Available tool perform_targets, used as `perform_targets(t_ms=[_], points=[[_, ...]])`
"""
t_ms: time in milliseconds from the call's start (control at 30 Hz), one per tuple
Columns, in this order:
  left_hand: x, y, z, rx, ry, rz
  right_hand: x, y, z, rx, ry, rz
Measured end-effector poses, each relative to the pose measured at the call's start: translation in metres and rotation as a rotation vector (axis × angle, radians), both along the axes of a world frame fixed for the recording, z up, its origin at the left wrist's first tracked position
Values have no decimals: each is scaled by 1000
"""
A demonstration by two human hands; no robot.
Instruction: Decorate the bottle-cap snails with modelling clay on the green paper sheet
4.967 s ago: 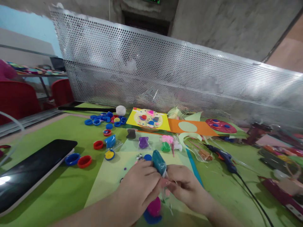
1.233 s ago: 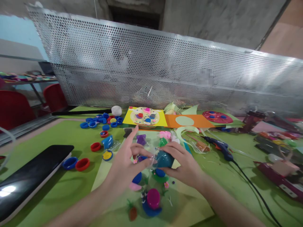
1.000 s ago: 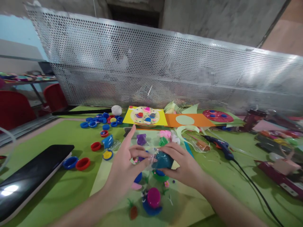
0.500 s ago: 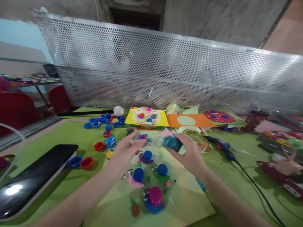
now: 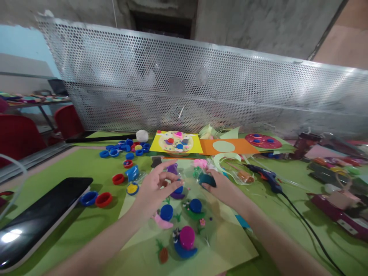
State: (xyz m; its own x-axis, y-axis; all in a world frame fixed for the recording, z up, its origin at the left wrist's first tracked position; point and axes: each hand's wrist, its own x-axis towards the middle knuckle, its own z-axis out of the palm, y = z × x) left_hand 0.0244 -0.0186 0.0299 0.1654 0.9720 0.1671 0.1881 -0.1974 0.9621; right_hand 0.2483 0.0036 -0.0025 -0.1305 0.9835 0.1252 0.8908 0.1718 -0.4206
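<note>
Over the upper left of a pale sheet [image 5: 230, 245] is my left hand [image 5: 156, 186], fingers apart and curved, with nothing visible in it. My right hand [image 5: 218, 184] has its fingers around a dark teal packet [image 5: 206, 179] at the sheet's upper right. Between the hands lies a purple piece [image 5: 172, 168], with pink clay [image 5: 200, 163] farther right. On the sheet are snail shapes with cap shells: a blue cap [image 5: 166, 212] on pink, another blue cap [image 5: 196, 206] on green, a magenta cap [image 5: 187, 237] on blue, and one partly behind my left fingers.
A black phone-like slab [image 5: 43, 218] lies at left, near red and blue rings [image 5: 104, 199]. Behind are a yellow card [image 5: 155, 145] and an orange strip [image 5: 205, 145]. A glue gun [image 5: 266, 176] with its cord lies at right. A perforated metal panel [image 5: 178, 103] stands at the back.
My left fingers have spread apart. My right hand has lowered the teal packet toward the sheet and shifted slightly left. The pink and green clay beside it now shows more clearly.
</note>
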Motion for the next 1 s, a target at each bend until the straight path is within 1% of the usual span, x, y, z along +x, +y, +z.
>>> perform_targets(t_ms=[133,300,500,633,767,867,1000], points=[[-2,1,-2,86,159,24,-1,1,-2,10,-54,-13],[-2,0,-1,119,220,38,-1,0,-2,-10,-80,-13],[-5,-1,2,114,270,80,-1,0,-3,-17,-81,5],[-6,3,5,106,311,47,1,1,-6,0,-76,16],[-5,6,2,124,355,7,2,2,-8,22,-60,22],[-4,8,-2,165,388,14,1,3,-5,40,-36,37],[-5,10,-6,227,413,24,-5,-1,7,111,19,108]])
